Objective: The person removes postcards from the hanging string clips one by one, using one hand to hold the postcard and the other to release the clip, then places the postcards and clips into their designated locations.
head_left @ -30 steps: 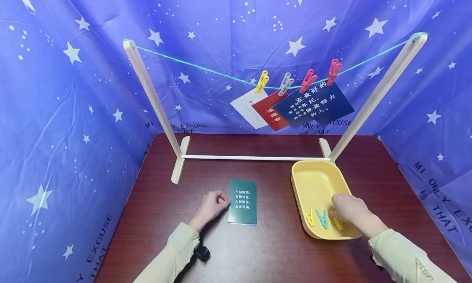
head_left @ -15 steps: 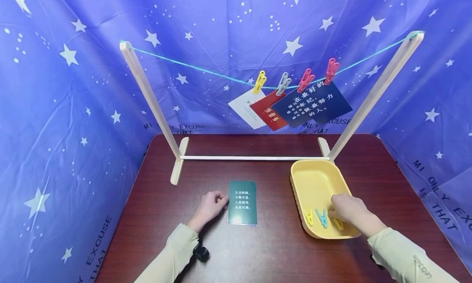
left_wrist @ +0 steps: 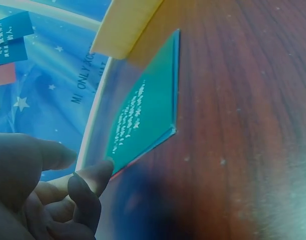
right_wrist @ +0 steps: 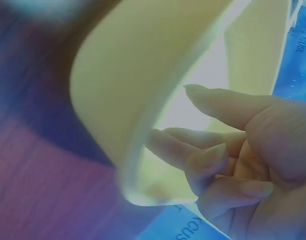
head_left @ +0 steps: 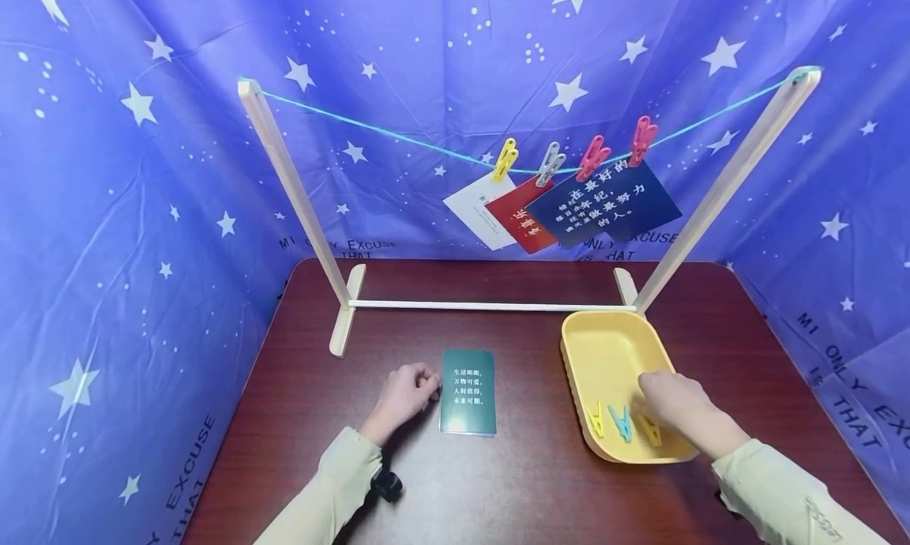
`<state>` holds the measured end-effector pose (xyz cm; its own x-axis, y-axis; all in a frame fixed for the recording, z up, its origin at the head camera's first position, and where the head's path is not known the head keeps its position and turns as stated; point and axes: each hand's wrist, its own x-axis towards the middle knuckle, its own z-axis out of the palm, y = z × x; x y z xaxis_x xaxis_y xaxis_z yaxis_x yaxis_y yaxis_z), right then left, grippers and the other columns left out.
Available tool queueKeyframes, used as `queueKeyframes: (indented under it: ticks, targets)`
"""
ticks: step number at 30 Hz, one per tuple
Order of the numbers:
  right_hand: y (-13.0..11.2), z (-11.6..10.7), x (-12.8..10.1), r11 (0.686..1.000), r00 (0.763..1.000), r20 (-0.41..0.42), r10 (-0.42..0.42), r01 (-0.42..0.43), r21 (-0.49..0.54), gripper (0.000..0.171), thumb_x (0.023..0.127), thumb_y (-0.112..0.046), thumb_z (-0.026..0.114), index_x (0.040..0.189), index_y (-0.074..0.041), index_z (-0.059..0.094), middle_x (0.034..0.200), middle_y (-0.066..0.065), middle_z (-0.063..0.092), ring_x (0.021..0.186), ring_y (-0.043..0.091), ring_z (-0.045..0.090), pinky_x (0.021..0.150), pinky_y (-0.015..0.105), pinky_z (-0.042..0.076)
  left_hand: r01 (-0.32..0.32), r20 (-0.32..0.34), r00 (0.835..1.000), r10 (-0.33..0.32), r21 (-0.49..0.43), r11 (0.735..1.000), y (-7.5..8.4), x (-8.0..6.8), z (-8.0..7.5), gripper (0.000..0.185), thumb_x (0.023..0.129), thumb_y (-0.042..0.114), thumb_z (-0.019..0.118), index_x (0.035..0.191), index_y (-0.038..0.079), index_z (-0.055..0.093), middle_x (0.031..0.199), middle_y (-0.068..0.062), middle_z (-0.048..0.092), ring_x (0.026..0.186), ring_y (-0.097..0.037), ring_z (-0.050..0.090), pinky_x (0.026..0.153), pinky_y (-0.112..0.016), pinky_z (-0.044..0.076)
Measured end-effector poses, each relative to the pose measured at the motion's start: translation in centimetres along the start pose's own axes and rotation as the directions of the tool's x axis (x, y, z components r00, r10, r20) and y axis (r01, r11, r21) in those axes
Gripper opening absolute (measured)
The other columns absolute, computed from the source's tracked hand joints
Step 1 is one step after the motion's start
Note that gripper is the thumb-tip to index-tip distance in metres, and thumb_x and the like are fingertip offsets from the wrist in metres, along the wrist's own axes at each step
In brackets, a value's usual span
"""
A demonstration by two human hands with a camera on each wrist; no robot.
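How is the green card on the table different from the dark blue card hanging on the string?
The green card lies flat on the dark wooden table; the dark blue card hangs tilted from the turquoise string by pink clothes pegs. The left hand touches the green card; nothing touches the blue one. Both carry white writing.

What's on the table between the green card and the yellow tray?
Nothing: in the head view only bare brown table lies between the green card and the yellow tray.

pegs on line point(head_left: 572, 157) – 4 | hung cards point(head_left: 569, 205) – 4 | pegs in tray point(head_left: 622, 422) – 3 | green card point(head_left: 467, 390) – 1
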<state>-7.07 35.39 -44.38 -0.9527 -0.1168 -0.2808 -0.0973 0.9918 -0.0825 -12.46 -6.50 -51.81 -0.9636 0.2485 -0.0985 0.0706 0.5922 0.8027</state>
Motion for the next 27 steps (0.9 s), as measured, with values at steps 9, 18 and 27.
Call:
queueKeyframes:
  ticks: [9, 18, 27]
  targets:
    - [-1.7, -0.7, 0.3, 0.984, 0.936, -0.308, -0.172, 0.150, -0.095, 0.034, 0.089, -0.024, 0.079, 0.072, -0.015, 0.051, 0.059, -0.002, 0.046, 0.051, 0.020, 0.049, 0.042, 0.048, 0.045, -0.039, -0.083, 0.996, 0.044, 0.058, 0.998, 1.2, 1.0, -1.0, 0.014, 0.100, 0.023, 0.066, 0.095, 0.014, 0.076, 0.081, 0.004, 0.076, 0.075, -0.009, 0.071, 0.073, -0.035, 0.054]
    - [-5.0, -2.8, 1.1, 0.960, 0.855, -0.436, -0.280, 0.251, -0.124, 0.027, 0.089, -0.022, 0.079, 0.076, -0.018, 0.056, 0.062, -0.009, 0.048, 0.054, 0.014, 0.051, 0.041, 0.040, 0.042, -0.100, -0.170, 0.980, 0.106, 0.040, 0.994, 3.3, 2.5, -1.9, 0.014, 0.099, 0.024, 0.068, 0.103, 0.015, 0.078, 0.090, 0.004, 0.076, 0.083, -0.014, 0.072, 0.078, -0.040, 0.056]
    - [-7.9, -5.8, 2.0, 0.903, 0.722, -0.547, -0.425, 0.376, -0.206, 0.018, 0.086, -0.019, 0.080, 0.084, -0.015, 0.063, 0.069, -0.008, 0.059, 0.057, 0.016, 0.060, 0.046, 0.036, 0.043, -0.260, -0.282, 0.935, 0.213, -0.138, 0.956, 5.5, 4.2, -2.7, 0.015, 0.100, 0.018, 0.070, 0.107, 0.007, 0.078, 0.089, -0.002, 0.079, 0.067, -0.006, 0.060, 0.065, -0.025, 0.050]
